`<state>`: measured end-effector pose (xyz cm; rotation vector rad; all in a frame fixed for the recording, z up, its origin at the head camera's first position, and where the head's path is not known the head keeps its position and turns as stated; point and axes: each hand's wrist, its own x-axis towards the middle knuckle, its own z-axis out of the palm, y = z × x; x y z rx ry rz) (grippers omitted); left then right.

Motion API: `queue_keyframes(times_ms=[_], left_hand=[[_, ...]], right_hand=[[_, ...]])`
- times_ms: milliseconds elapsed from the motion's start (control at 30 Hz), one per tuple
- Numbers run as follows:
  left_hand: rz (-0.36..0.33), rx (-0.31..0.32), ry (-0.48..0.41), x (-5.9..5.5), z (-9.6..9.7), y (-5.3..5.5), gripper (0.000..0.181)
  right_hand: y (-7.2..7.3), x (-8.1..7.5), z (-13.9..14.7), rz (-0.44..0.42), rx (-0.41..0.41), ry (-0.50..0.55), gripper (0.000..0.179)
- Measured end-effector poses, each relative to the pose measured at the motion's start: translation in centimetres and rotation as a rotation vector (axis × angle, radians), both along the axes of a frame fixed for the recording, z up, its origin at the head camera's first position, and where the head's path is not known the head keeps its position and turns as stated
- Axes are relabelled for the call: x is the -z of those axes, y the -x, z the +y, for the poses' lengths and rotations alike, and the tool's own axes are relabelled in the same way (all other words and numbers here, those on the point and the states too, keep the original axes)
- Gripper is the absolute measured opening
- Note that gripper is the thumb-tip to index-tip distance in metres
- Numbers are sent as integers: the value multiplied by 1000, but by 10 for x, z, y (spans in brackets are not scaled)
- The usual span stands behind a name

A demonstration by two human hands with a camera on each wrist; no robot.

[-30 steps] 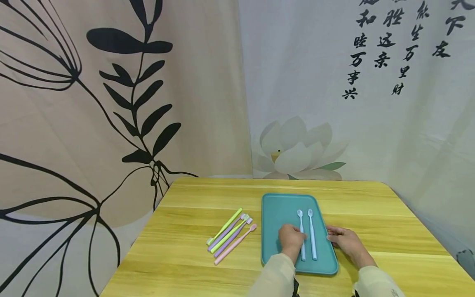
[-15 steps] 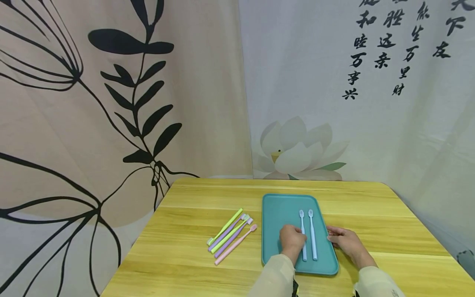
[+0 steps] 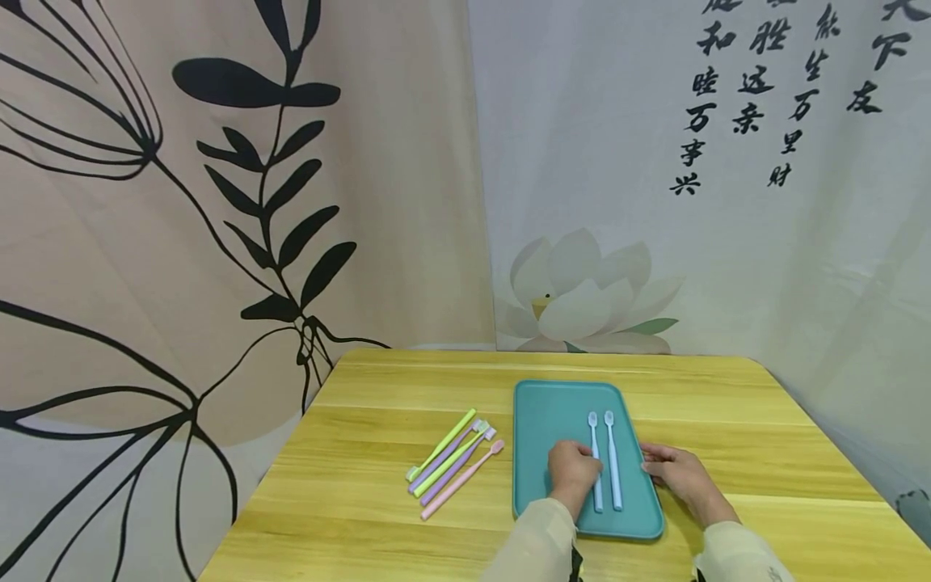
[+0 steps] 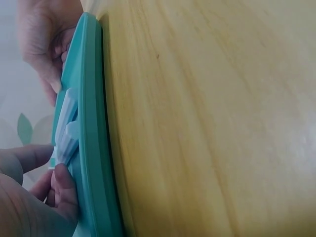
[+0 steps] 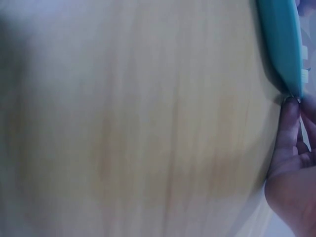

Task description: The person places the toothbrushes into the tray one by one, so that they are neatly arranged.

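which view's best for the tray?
Head: it shows the tray from above, nearly whole, partly covered by the left hand. Left wrist has it edge-on, cut off at the bottom; right wrist catches only part, top right.

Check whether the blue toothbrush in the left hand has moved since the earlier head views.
Yes, slightly: against the tray, the held toothbrush has shifted right, toward the other blue toothbrush.

A rectangular teal tray point(image 3: 550, 422) with rounded corners and a raised rim lies flat, pinched at its right edge by the right hand point(image 3: 685, 480). In its right half, a slim pale-blue toothbrush point(image 3: 594, 442), head pointing away, is pinched by the left hand point(image 3: 573, 471) along its handle. A matching second toothbrush point(image 3: 614, 465) lies just beside it, nearly parallel.
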<state>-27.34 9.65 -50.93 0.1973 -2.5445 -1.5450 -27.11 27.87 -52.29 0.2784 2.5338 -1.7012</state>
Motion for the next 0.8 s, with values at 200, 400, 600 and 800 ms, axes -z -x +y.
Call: queue_keyframes(times_ms=[200, 400, 600, 800], left_hand=[[12, 45, -51, 4, -9, 8, 16], [42, 57, -63, -2, -25, 18, 21], [44, 76, -75, -13, -41, 28, 22], [27, 106, -93, -28, -58, 41, 23]], right_hand=[[1, 3, 0, -11, -4, -2, 48], [-1, 1, 1, -21, -1, 0, 48], [-2, 2, 2, -14, 0, 1, 48], [-1, 1, 1, 1, -4, -1, 48]])
